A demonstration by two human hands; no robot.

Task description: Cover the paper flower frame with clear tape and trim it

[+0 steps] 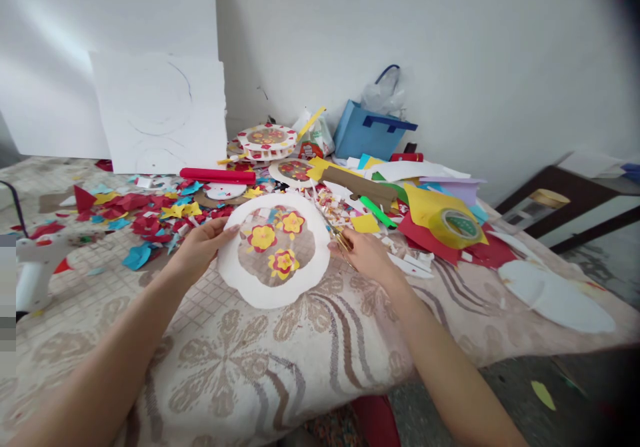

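Observation:
A white scalloped ring (231, 270) with a see-through middle, bearing several yellow and red paper flowers (263, 237), is held up over the table. My left hand (203, 241) pinches its left edge between thumb and fingers. In my right hand (367, 252) is a pair of scissors (343, 237), gripped by the handles, with the blades pointing up and away beside the ring's right edge. Whether the blades touch the ring I cannot tell.
Red, blue and yellow paper scraps (145, 217) cover the table's left and back. A glue gun (37, 267) stands far left. Tape (455, 227) lies on coloured paper at right. Behind are a finished-looking round paper piece (267, 141), a blue bag (370, 130) and white boards (160, 110).

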